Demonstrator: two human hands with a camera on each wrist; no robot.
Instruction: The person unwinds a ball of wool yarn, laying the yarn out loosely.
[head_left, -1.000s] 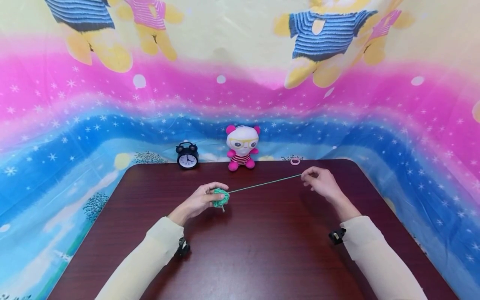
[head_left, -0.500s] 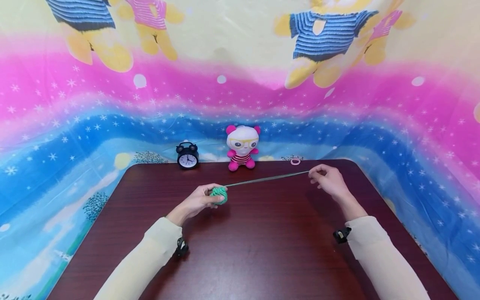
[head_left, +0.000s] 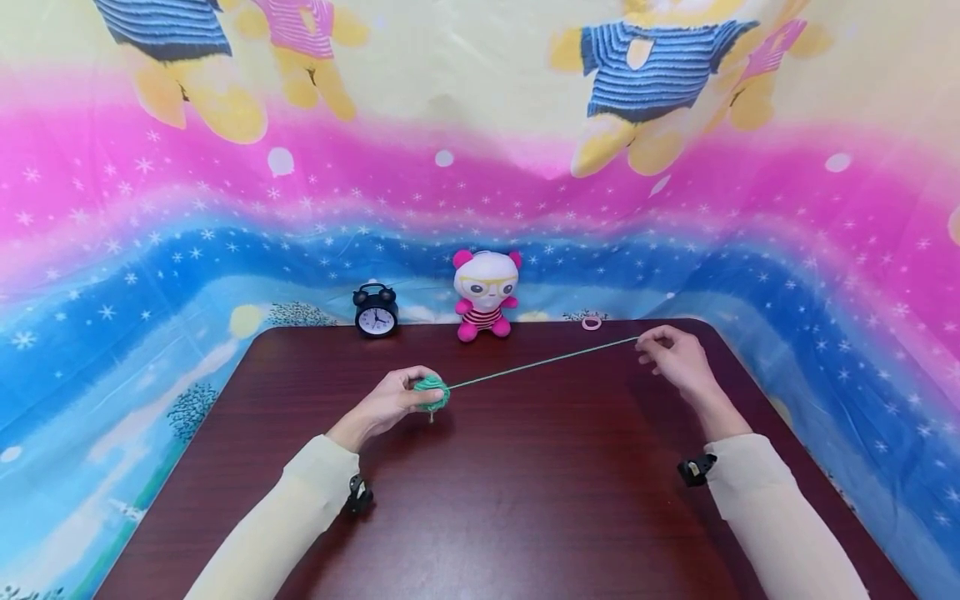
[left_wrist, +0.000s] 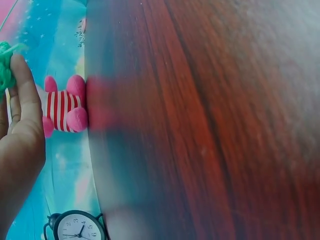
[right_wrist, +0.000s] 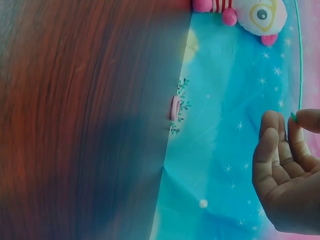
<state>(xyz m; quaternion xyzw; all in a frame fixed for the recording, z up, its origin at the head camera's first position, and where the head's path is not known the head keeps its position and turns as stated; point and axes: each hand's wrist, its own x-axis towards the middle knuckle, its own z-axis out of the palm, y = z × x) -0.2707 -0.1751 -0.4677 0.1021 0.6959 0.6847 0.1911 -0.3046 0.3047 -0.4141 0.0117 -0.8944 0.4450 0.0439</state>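
Note:
My left hand (head_left: 390, 403) grips a small ball of green yarn (head_left: 433, 393) between thumb and fingers, over the left middle of the table. From the ball a single green strand (head_left: 543, 361) stretches straight, rising to the right. My right hand (head_left: 677, 360) pinches that strand between thumb and index finger; the other fingers curl loosely. In the right wrist view a short green tip (right_wrist: 293, 117) pokes out of the pinch. A small tail of yarn hangs under the ball. The left wrist view catches only the edge of the yarn ball (left_wrist: 6, 67) beside the fingers.
Along the back edge of the dark wood table (head_left: 510, 483) stand a black alarm clock (head_left: 376, 313) and a pink and white plush panda (head_left: 486, 296). A small pink ring (head_left: 591, 322) lies farther right. Printed cloth (head_left: 480, 200) hangs behind the table.
My right hand has moved right, lengthening the strand between the hands. My left hand has shifted slightly left, and the yarn ball has turned in its grip.

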